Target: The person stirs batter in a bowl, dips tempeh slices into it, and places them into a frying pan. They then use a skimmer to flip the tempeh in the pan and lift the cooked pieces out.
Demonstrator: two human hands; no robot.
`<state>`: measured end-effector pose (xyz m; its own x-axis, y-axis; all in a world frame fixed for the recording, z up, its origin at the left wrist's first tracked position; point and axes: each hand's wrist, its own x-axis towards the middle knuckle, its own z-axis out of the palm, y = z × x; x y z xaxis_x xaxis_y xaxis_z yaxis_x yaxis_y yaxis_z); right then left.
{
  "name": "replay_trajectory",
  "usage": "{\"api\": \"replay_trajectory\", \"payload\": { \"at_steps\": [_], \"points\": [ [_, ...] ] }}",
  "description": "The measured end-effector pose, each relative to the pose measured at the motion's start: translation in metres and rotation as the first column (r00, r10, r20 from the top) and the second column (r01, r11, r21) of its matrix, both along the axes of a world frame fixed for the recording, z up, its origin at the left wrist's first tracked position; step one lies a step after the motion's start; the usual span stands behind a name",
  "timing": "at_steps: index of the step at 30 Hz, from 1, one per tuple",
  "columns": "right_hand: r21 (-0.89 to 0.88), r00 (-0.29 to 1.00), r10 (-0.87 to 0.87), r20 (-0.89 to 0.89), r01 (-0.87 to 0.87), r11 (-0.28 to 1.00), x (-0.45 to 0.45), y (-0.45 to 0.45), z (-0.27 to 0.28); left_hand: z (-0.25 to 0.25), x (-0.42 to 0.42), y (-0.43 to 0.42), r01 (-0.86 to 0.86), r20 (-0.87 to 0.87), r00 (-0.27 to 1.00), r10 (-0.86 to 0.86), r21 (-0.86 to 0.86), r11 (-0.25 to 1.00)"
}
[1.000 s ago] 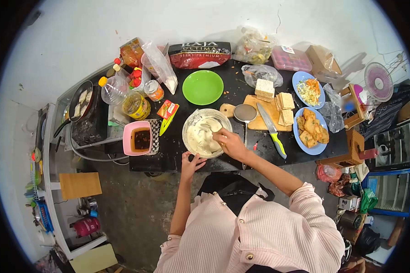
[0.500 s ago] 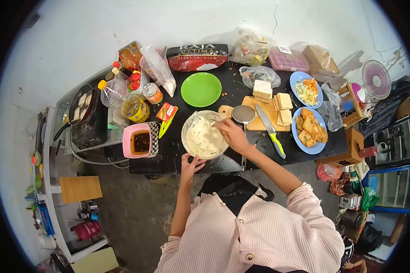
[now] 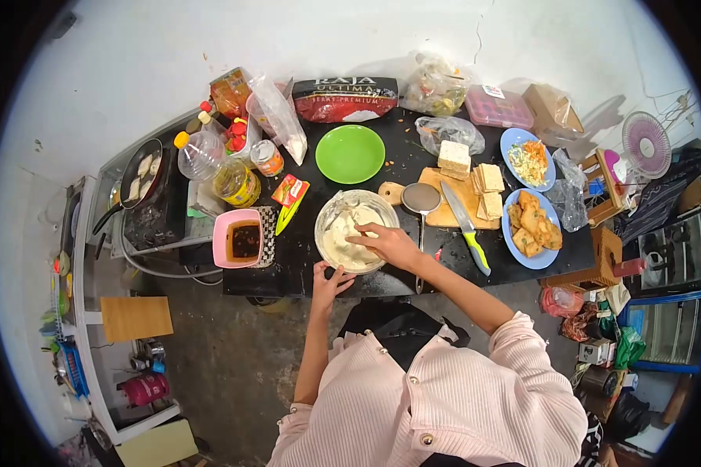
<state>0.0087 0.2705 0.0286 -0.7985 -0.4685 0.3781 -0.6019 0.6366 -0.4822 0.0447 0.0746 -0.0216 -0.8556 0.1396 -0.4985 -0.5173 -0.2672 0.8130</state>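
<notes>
A mixing bowl (image 3: 319,236) of thick, pale batter (image 3: 338,237) stands at the table's front edge. My left hand (image 3: 332,285) grips its near-left side, thumb and fingers against the wall. Reaching over the right rim, my right hand (image 3: 391,246) has its fingers bent together down at the batter; whatever they hold is hidden. Right of the bowl lie a strainer (image 3: 421,198) and a wooden cutting board (image 3: 436,212) with a knife (image 3: 466,226), a white block of tempeh (image 3: 454,156) and stacked tempeh slices (image 3: 489,187).
A green plate (image 3: 350,154) is behind the bowl. To the left stand a pink container (image 3: 220,241) of dark liquid, bottles (image 3: 236,185) and a frying pan (image 3: 142,175) with pale pieces. Blue plates on the right hold fried pieces (image 3: 533,226) and shredded vegetables (image 3: 528,162).
My right hand has shifted from the bowl's upper right side down and inward, its fingers now over the middle of the batter. My left hand keeps its hold. The view has shifted slightly.
</notes>
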Motion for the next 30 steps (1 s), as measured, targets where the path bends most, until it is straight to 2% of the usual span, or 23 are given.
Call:
{"api": "replay_trajectory", "payload": {
  "at_steps": [1, 2, 4, 7, 8, 10, 13, 14, 16, 19, 20, 23, 24, 26, 27, 30],
  "points": [
    [0.053, 0.995, 0.05, 0.087, -0.054, 0.997, 0.0, -0.002, 0.001, 0.005, 0.0, 0.0, 0.006, 0.003, 1.0, -0.006, -0.007, 1.0],
    [0.086, 0.989, 0.144, 0.034, -0.146, 0.985, 0.0, -0.002, 0.001, 0.004, 0.0, 0.0, 0.01, 0.005, 1.0, -0.01, 0.006, 1.0],
    [0.12, 0.954, 0.292, 0.069, -0.299, 0.947, 0.001, -0.004, 0.005, 0.001, -0.002, -0.001, 0.01, 0.023, 1.0, -0.01, 0.011, 1.0],
    [0.191, 0.933, 0.358, 0.045, -0.36, 0.913, -0.007, 0.0, 0.014, 0.0, -0.002, -0.002, 0.031, 0.028, 0.999, -0.031, 0.003, 1.0],
    [0.235, 0.922, 0.387, -0.032, -0.369, 0.899, -0.011, 0.003, 0.019, -0.001, -0.002, -0.002, 0.03, 0.019, 0.999, -0.03, 0.007, 1.0],
    [0.199, 0.92, 0.375, -0.112, -0.349, 0.916, -0.025, 0.007, 0.017, 0.001, 0.0, -0.001, 0.022, -0.004, 1.0, -0.022, -0.003, 1.0],
    [0.268, 0.916, 0.368, -0.159, -0.319, 0.909, -0.037, 0.014, 0.019, -0.004, 0.0, -0.001, -0.004, -0.02, 1.0, 0.005, 0.036, 0.999],
    [0.333, 0.928, 0.343, -0.145, -0.28, 0.9, -0.035, 0.017, 0.019, -0.006, -0.001, -0.001, -0.001, 0.003, 1.0, 0.001, 0.017, 1.0],
    [0.322, 0.974, 0.221, -0.049, -0.194, 0.927, -0.028, 0.022, 0.032, -0.005, -0.001, -0.001, -0.014, 0.018, 1.0, 0.013, 0.025, 1.0],
    [0.271, 0.991, 0.011, 0.132, -0.046, 0.962, -0.012, 0.026, 0.054, -0.009, -0.001, -0.001, -0.021, -0.009, 1.0, 0.022, 0.039, 0.999],
    [0.195, 0.976, -0.022, 0.216, -0.021, 0.981, -0.009, 0.027, 0.057, -0.01, -0.001, -0.001, -0.027, -0.006, 1.0, 0.027, 0.03, 0.999],
    [-0.168, 0.958, -0.01, 0.288, 0.061, 0.984, 0.004, 0.029, 0.045, -0.01, -0.002, 0.001, -0.034, 0.001, 0.999, 0.034, 0.017, 0.999],
    [-0.209, 0.896, -0.034, 0.444, 0.141, 0.968, 0.012, 0.028, 0.047, -0.01, -0.001, 0.001, -0.031, -0.007, 0.999, 0.031, 0.016, 0.999],
    [-0.258, 0.925, -0.149, 0.349, 0.247, 0.934, 0.028, 0.021, 0.054, -0.012, 0.0, -0.001, -0.01, -0.006, 1.0, 0.01, 0.011, 1.0],
    [-0.229, 0.932, -0.213, 0.295, 0.285, 0.931, 0.034, 0.02, 0.053, -0.013, 0.0, -0.002, -0.002, -0.012, 1.0, 0.002, 0.019, 1.0],
    [-0.297, 0.971, -0.229, 0.064, 0.237, 0.925, 0.046, 0.013, 0.039, -0.012, -0.002, -0.001, 0.013, -0.043, 0.999, -0.014, -0.005, 1.0]
  ]
}}
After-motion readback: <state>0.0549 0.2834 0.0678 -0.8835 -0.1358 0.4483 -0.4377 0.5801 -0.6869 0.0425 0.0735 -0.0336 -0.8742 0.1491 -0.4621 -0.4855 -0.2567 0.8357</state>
